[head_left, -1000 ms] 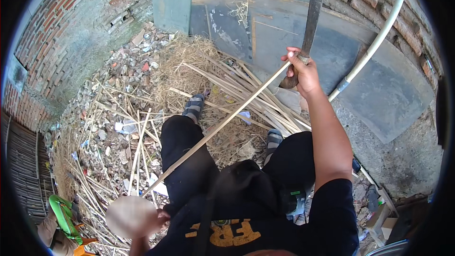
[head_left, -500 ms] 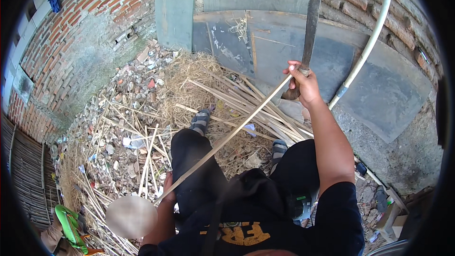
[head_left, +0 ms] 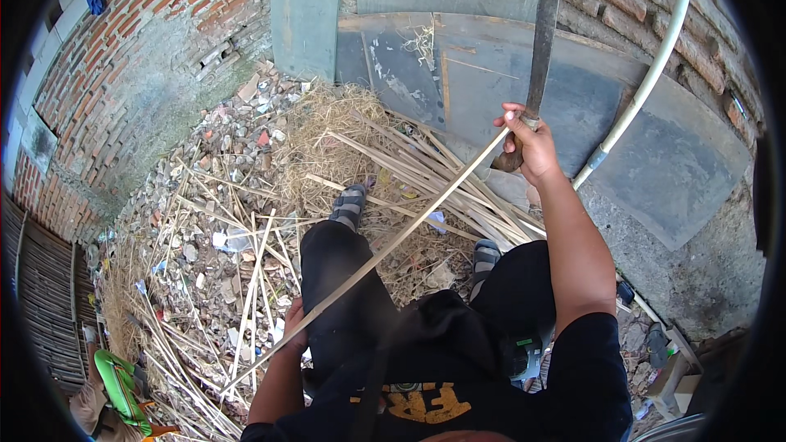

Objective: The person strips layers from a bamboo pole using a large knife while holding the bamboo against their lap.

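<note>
My right hand [head_left: 532, 146] is closed around the wooden handle of a machete [head_left: 543, 49], whose dark blade points up and away from me. The same fingers pinch the far end of a long, pale bamboo strip [head_left: 409, 227]. This strip slants down to the left across my left thigh. Beside that thigh, my left hand [head_left: 295, 326] is closed on the strip's nearer part; some of its fingers are hidden. The strip's near end reaches past the hand, over the rubble.
Split bamboo strips [head_left: 442, 184] lie piled ahead of my feet, beside straw-like shavings [head_left: 327, 139]. Rubble [head_left: 233, 143] and loose strips cover the left ground. Grey boards [head_left: 524, 74] lean against a brick wall, near a pale pipe [head_left: 647, 82]. Another person in green [head_left: 116, 381] is at lower left.
My hands, the machete and the strip hold nearly the same pose, while the view has shifted slightly. The person at lower left has moved a little.
</note>
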Available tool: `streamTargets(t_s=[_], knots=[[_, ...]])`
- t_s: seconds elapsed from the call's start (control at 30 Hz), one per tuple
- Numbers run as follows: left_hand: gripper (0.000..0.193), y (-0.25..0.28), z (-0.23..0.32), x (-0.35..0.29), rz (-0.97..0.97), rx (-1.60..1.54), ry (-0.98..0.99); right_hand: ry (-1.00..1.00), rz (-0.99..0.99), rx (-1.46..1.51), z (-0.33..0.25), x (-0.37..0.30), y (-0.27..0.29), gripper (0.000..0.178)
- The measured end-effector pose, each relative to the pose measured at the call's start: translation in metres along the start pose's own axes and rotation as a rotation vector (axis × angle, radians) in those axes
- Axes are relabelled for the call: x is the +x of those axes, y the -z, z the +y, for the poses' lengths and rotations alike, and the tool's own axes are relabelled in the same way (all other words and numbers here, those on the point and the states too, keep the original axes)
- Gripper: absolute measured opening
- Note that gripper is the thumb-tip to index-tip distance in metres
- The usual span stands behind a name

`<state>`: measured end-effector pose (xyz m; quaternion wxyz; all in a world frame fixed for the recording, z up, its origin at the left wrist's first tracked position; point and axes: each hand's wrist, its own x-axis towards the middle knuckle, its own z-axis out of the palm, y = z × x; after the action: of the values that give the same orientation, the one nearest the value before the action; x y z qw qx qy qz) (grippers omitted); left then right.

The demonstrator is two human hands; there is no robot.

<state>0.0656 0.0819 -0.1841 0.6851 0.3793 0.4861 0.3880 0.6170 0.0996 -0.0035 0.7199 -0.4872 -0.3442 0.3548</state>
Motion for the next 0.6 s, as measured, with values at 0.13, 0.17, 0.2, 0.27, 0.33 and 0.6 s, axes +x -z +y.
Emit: streamTargets(t_s=[0.13, 0.17, 0.2, 0.27, 0.33, 0.6], knots=[[0.023, 0.019, -0.009, -0.005, -0.047, 0.409, -0.136, 0.015, 0.006, 0.002, -0.003, 0.001, 0.002, 0.037], [0.023, 0.029, -0.017, -0.003, -0.051, 0.409, -0.135, 0.006, 0.011, 0.012, -0.001, 0.0, 0.004, 0.038], [0.022, 0.038, -0.028, 0.002, -0.035, 0.176, -0.035, 0.009, 0.008, 0.005, 0.0, 0.0, 0.004, 0.038], [0.022, 0.038, -0.04, 0.011, -0.028, -0.124, 0.092, 0.005, -0.011, 0.017, 0.001, -0.001, 0.006, 0.038], [0.021, 0.008, -0.018, 0.003, -0.014, -0.071, 0.041, 0.005, -0.01, 0.009, -0.001, -0.003, 0.005, 0.038], [0.023, 0.007, -0.011, 0.009, -0.049, -0.056, 0.027, 0.028, 0.002, 0.001, -0.004, -0.003, 0.001, 0.037]])
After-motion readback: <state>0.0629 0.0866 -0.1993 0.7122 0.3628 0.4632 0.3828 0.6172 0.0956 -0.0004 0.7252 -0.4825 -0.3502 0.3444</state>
